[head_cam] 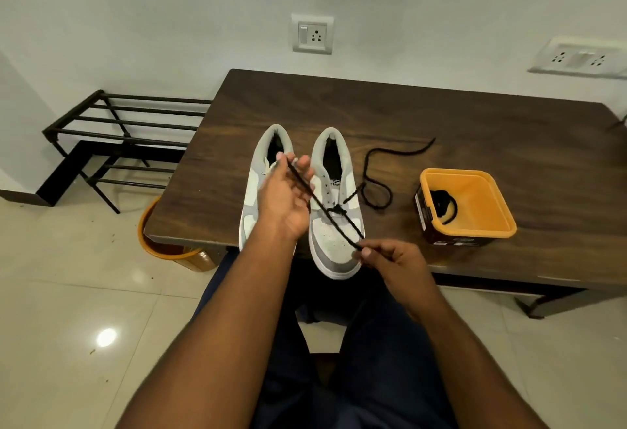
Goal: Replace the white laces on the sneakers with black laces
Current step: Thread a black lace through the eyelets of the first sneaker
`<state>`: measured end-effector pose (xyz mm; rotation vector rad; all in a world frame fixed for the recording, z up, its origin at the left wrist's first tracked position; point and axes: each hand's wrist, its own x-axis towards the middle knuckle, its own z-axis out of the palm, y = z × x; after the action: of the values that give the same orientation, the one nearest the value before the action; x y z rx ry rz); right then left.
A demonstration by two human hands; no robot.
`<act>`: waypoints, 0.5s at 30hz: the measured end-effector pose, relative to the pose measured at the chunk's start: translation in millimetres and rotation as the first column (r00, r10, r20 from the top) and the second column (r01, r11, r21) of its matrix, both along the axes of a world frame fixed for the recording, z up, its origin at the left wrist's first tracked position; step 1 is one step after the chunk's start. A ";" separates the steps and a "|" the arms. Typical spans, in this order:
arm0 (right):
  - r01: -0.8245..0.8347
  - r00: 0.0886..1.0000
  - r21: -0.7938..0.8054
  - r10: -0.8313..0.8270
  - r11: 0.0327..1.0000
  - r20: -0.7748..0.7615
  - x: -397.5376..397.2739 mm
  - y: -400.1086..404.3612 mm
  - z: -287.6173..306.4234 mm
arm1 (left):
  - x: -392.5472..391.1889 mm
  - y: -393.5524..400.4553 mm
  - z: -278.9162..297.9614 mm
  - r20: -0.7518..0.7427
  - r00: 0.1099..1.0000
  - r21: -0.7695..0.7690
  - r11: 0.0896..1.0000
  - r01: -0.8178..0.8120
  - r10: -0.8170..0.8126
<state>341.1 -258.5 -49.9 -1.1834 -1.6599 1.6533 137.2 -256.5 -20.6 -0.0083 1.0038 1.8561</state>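
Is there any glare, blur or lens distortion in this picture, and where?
Head view: a bright glare spot shines on the floor tiles at lower left; the wide lens bends the table edges and stretches the forearms; the left hand looks slightly soft, while the black lace it holds with the right hand over the right sneaker stays readable.

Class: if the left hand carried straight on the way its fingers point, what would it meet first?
Probably the left sneaker's collar, just beyond the left hand; the hand's height above it is unclear.
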 end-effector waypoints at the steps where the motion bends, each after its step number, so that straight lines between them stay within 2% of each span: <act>1: 0.040 0.999 0.018 -0.040 0.999 0.013 -0.1 0.0 -2.6 | -0.6 -2.3 8.4 -0.060 0.998 -0.002 1.000 -0.031 0.031; 2: 0.096 0.995 0.037 -0.097 0.995 0.010 -2.1 1.2 -2.1 | -0.3 -5.8 14.4 -0.162 0.986 -0.016 0.999 -0.036 0.033; 4: 0.232 0.971 -0.011 -0.232 0.973 -0.062 -10.2 7.7 7.1 | 8.1 -16.3 20.2 -0.423 0.900 -0.035 0.995 0.099 -0.104; 6: 0.223 0.953 -0.195 -0.256 0.955 -0.163 -23.3 14.9 19.8 | 26.3 -31.2 14.5 -0.618 0.706 -0.149 0.933 0.326 -0.345; 7: 0.182 0.951 -0.282 -0.242 0.942 -0.195 -30.2 17.5 25.1 | 35.6 -37.8 8.2 -0.653 0.613 -0.224 0.887 0.404 -0.445; 8: 0.154 0.946 -0.347 -0.239 0.925 -0.218 -37.3 19.8 29.4 | 43.1 -42.1 0.3 -0.659 0.562 -0.276 0.856 0.437 -0.500; 10: 0.170 0.889 -0.457 -0.336 0.873 -0.311 -47.8 24.3 35.0 | 53.0 -47.9 -12.9 -0.631 0.583 -0.320 0.857 0.405 -0.511; 13: 0.253 0.717 -0.624 -0.576 0.739 -0.392 -53.4 32.2 38.7 | 58.0 -50.8 -27.1 -0.509 0.747 -0.371 0.892 0.259 -0.428; 15: 0.273 0.723 -0.629 -0.587 0.728 -0.365 -57.4 30.0 36.2 | 59.0 -50.6 -30.7 -0.424 0.819 -0.386 0.895 0.223 -0.387</act>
<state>283.7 -228.5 -13.8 -1.0844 -0.4857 1.9257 196.2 -307.1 -51.4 0.4345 1.5550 1.3969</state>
